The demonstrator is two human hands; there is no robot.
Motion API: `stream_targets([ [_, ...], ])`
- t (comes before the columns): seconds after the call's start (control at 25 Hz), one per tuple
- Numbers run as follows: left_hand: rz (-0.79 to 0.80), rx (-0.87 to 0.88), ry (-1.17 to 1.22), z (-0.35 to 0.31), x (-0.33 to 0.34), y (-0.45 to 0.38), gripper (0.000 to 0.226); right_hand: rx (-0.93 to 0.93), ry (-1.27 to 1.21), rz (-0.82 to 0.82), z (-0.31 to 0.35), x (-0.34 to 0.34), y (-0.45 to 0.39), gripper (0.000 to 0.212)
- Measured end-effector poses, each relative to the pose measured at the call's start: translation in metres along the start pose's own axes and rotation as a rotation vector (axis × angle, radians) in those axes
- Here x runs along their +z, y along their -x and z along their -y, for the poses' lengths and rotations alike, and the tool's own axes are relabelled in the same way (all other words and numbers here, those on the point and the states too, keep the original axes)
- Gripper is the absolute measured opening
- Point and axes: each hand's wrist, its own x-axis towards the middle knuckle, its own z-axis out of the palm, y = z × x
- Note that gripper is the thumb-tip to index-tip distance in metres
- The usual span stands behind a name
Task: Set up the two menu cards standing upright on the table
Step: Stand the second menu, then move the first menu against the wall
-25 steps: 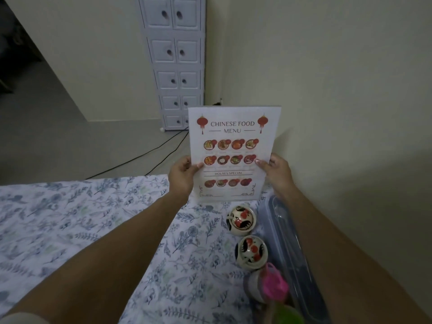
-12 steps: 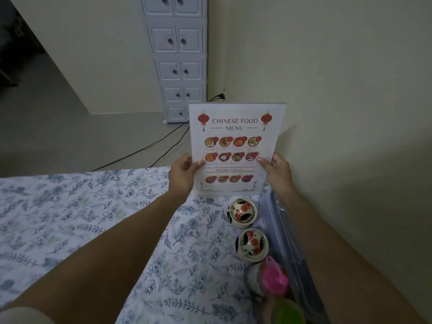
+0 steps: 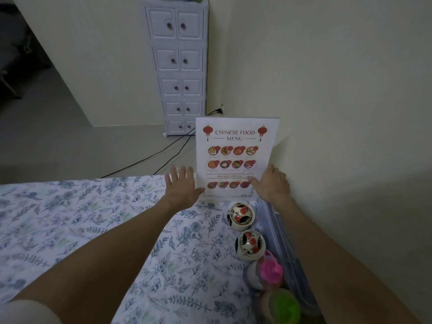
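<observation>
A white menu card (image 3: 235, 157) headed "Chinese Food Menu" stands upright at the far right corner of the table, its top leaning toward the wall. My left hand (image 3: 183, 187) is beside its left edge with fingers spread flat, only the thumb near the card's lower corner. My right hand (image 3: 271, 183) grips the card's lower right edge, thumb on the front. A second sheet seems to sit behind the front one; I cannot tell for sure.
The table wears a floral cloth (image 3: 93, 225). Two rooster-painted lidded pots (image 3: 240, 216) (image 3: 250, 245), a pink-capped bottle (image 3: 268, 270) and a green-capped one (image 3: 284, 305) line the right side by a clear plastic box (image 3: 278, 230). A white drawer cabinet (image 3: 178, 66) and cables stand beyond.
The card has come down onto the table's far edge. My left hand let go of its left side and spread open; my right hand slid lower on the right edge.
</observation>
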Motion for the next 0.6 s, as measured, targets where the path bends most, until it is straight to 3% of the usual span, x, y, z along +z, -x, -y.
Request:
stream_targets([
  [0.24,0.004,0.146,-0.172,0.012,-0.035,0.051,0.089,-0.067,0.158,0.053,0.015,-0.023,0.054,0.091],
  [0.6,-0.07,0.242,-0.161,0.056,-0.088,0.187,0.087,-0.102,0.215,-0.078,0.067,-0.046,0.216,0.087],
])
